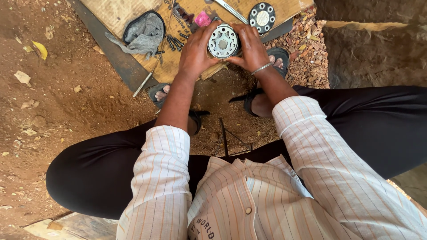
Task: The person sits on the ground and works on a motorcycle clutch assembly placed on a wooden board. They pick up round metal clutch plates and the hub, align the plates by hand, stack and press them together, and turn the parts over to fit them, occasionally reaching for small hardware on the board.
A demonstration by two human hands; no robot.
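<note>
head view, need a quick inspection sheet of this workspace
surface: cardboard sheet on bare dirt ground
job's things: round metal gear-like part held over the cardboard
clutter: dark bolts, grey rag in a black bowl, round flange plate, pink piece, thin rod
grippers: left hand and right hand clasp the part's sides
cables: nothing seen
surroundings: gravel, dry leaves, sandalled feet

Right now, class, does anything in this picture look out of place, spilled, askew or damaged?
Nothing looks damaged. Both hands, left hand and right hand, grip a round metal gear part squarely. Dark bolts lie loosely scattered on the cardboard sheet, beside a grey rag slumped out of its dark bowl.
</note>
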